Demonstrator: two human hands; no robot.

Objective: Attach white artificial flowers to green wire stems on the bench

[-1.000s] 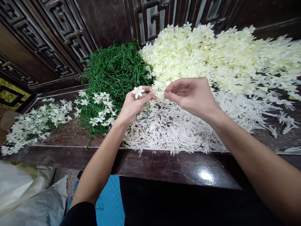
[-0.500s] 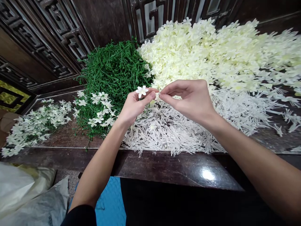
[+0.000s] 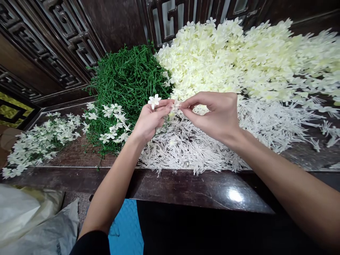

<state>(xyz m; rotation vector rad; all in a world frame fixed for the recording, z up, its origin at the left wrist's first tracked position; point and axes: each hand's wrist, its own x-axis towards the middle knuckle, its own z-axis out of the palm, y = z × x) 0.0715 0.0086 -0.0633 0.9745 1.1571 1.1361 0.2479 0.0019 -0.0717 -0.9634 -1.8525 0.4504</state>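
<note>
My left hand (image 3: 151, 118) is closed on a stem whose white artificial flower (image 3: 154, 101) stands up above the thumb. At its fingertips is a second white flower (image 3: 175, 105), which my right hand (image 3: 215, 113) pinches from the other side between thumb and forefinger. Most of the stem is hidden by the left fingers. Below and around both hands spreads a heap of thin white flower pieces (image 3: 183, 148). Behind them lie a pile of pale yellow-white petals (image 3: 207, 63) and a mound of green plastic stems (image 3: 127, 78).
Finished-looking white flower sprigs (image 3: 50, 136) lie at the bench's left end, others (image 3: 114, 122) on the green mound. The dark wooden bench (image 3: 186, 187) has a carved back (image 3: 170, 21). Sacks (image 3: 42, 226) and a blue surface (image 3: 126, 226) are below.
My left hand has shifted slightly left, and the flower above its thumb moved left and up with it. The flower between the fingertips now shows more openly.
</note>
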